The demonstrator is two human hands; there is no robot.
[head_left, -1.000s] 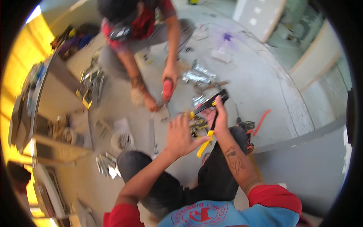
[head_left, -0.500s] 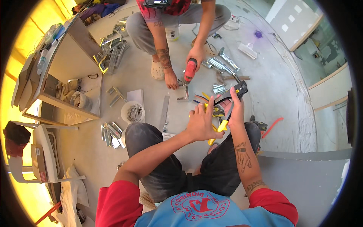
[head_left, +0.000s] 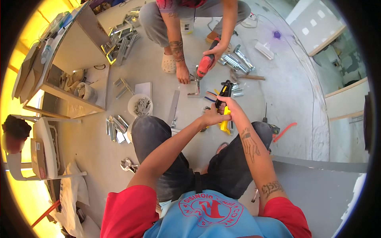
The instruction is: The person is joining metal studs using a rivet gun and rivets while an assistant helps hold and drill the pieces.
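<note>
A plier-like hand tool (head_left: 225, 93) with a black head and yellow grips is between my hands, its head pointing away from me. My right hand (head_left: 231, 107) closes around its upper grip from the right. From the left, my left hand (head_left: 214, 116) is wrapped about the handles, with some fingers hidden. The yellow handle ends stick out below both hands. Just beyond the tool, a person opposite holds a red drill (head_left: 205, 65) with one hand and steadies a metal channel piece (head_left: 194, 94) on the floor with the other.
Left of the channel piece are a flat metal strip (head_left: 174, 107) and a white bucket of small metal parts (head_left: 141, 106). Metal profiles (head_left: 238, 59) and a hammer (head_left: 250, 76) lie at the far right. A second drill (head_left: 273, 127) lies near my right knee. Locking pliers (head_left: 127, 164) rest by my left leg.
The tool has come nearer and turned more upright. My left hand, its fingers spread before, has closed on the handles. The other person's drill has tilted and shifted right.
</note>
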